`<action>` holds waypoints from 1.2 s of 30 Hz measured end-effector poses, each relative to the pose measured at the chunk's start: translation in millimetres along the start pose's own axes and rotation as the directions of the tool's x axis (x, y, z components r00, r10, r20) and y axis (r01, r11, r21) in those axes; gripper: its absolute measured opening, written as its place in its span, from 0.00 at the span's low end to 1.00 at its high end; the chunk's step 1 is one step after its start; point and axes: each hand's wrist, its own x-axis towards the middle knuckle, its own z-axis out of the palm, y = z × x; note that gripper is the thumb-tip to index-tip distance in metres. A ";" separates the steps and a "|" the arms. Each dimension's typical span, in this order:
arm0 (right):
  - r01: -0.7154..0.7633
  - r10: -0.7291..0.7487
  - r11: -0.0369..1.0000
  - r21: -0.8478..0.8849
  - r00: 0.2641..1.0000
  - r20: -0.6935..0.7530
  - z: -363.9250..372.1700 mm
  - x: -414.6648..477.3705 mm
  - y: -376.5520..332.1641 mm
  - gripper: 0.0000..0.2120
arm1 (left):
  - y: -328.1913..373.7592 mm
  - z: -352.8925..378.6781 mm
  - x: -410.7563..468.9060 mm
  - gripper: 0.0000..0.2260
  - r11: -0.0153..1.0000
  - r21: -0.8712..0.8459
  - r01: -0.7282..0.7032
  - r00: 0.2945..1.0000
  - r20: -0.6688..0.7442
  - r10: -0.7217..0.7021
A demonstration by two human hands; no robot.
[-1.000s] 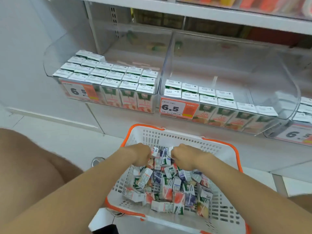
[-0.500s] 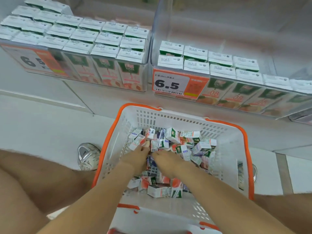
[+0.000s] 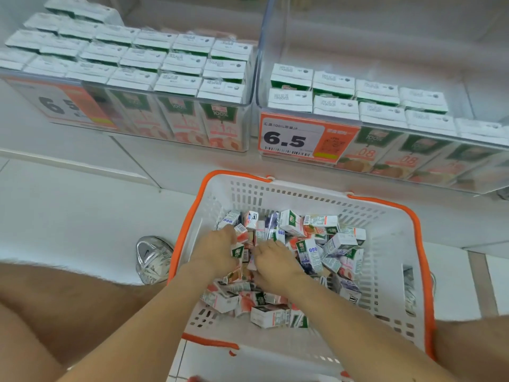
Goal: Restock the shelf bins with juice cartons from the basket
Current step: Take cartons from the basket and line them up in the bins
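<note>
Left forearm [image 3: 154, 307], right forearm [image 3: 344, 312] bare, reaching forward and down, converging. Left hand [image 3: 217, 252] palm down, fingers curled under. Right hand [image 3: 275, 264] just beside it, palm down, fingertips hidden.

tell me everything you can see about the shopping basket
The basket is white plastic with slotted walls, a perforated bottom and orange trim along its rim. It stands upright and open-topped on the pale floor, below the shelf bins. A loose jumble of small juice cartons lies in it, with bare bottom showing at the near end. The left hand and right hand reach into the pile. A silver shoe sits close by its left side.
</note>
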 end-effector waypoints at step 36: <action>-0.077 0.083 0.197 0.977 0.995 0.062 -323.7 -224.4 50.8 0.22 | 136.4 -186.0 -175.2 0.10 0.665 -0.629 -0.403 0.914 -0.236 0.330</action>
